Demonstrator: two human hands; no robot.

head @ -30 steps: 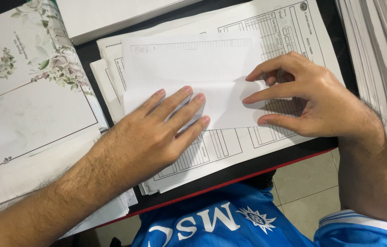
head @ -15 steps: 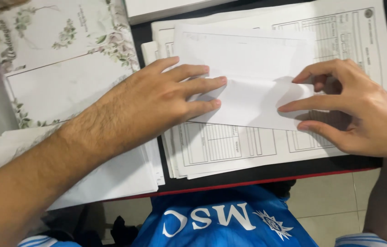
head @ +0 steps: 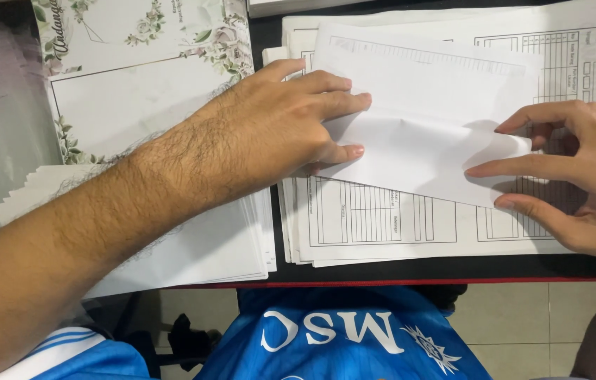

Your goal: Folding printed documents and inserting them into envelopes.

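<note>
Hands (head: 291, 127) spread wider | folded sheet (head: 424, 148) still pressed flat

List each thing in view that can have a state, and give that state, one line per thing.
White sheet: folded over, pressed flat by both hands.
Left hand: palm down on the sheet's left end.
Right hand: fingertips on the sheet's right end.
Printed forms: stacked, flat.
Floral card: flat, face up.

Two hands (left (head: 277, 134), right (head: 579, 176)), one folded white sheet (head: 424, 141), one floral card (head: 143, 77), two paper stacks
</note>
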